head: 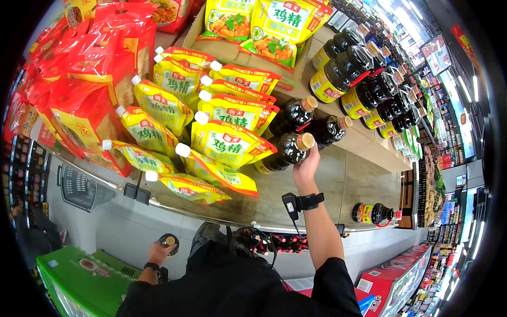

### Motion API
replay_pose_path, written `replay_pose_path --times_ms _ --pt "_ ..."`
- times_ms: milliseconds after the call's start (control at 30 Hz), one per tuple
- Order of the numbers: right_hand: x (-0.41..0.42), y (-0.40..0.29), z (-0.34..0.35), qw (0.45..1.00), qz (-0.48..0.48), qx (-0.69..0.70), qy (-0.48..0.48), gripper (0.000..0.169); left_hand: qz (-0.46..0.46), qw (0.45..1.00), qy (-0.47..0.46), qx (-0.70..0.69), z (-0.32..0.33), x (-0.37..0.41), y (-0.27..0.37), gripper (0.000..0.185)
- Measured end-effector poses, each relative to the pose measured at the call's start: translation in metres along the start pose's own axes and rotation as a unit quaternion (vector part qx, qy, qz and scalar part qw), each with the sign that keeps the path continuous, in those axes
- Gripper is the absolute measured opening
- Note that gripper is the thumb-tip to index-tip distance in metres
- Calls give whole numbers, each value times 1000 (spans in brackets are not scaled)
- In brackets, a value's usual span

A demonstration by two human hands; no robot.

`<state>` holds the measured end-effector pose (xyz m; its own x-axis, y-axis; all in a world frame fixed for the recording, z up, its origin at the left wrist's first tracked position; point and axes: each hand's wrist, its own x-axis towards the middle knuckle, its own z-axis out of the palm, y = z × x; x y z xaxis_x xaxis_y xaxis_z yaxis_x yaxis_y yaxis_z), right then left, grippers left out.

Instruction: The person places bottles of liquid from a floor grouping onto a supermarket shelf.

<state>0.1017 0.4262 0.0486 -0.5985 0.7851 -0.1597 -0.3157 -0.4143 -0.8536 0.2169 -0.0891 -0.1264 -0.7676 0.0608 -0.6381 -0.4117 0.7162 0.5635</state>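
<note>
My right hand (307,168) is closed around a dark glass bottle (286,150) with a tan cap, at the front of a small group on the wooden-top display table (273,206). Two like bottles stand right behind it: one dark bottle (295,113) farther back and another dark bottle (326,128) to the right. Down at the lower left, away from the table, my left hand (160,251) grips a dark bottle with a tan cap (170,240), seen from above. Yellow spouted seasoning pouches (227,144) with white caps stand left of the right hand's bottle.
Red packs (87,107) crowd the table's left side. An open carton (245,55) holds yellow pouches. Large dark bottles (332,79) line a raised wooden step (368,148). One bottle (372,214) lies at the right. A shopping basket (81,188) and green freezer (83,273) are leftward; a person stands beyond.
</note>
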Motion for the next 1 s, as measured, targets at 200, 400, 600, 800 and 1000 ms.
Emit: replay_pose_path --times_ms 200,400,600,800,1000 --pt "-21 -3 -28 987 -72 -139 39 16 104 994 -33 31 -9 -28 36 50" --pt "-116 -23 -105 920 -184 -346 -31 11 236 971 16 27 -33 -110 134 47" --pt "-210 -70 -189 893 -217 -395 -16 8 239 950 -55 -194 -35 -161 221 27" --pt "-280 -96 -264 864 -261 -426 67 7 273 861 -222 -368 -13 -176 296 24" --pt "-335 -107 -298 851 -235 -430 188 10 343 764 -293 -462 32 -165 335 26"
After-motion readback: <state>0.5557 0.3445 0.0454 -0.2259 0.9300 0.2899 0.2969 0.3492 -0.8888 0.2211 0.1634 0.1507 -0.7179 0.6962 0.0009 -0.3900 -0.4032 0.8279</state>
